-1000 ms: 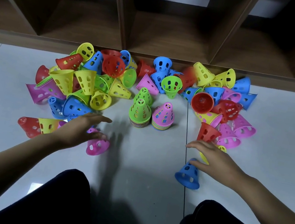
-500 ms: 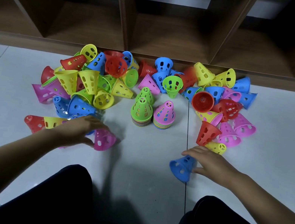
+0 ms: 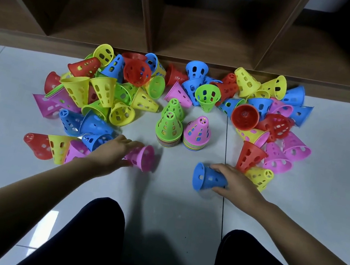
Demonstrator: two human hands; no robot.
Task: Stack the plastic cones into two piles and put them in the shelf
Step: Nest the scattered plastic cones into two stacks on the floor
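Left hand (image 3: 112, 151) grips pink cone's (image 3: 144, 158) tip; right hand (image 3: 237, 186), blue cone's (image 3: 205, 178).

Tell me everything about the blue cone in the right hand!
The blue cone looks like shiny plastic with oval holes in its wall. It lies tipped on its side, wider end pointing left, down at the pale tiled floor. The right hand grips its narrower end, fingers over the top, thumb underneath.

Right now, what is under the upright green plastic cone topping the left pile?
Under the green plastic cone only a band of nested cone rims shows, in several colours. Their bodies are covered, so the count cannot be told.
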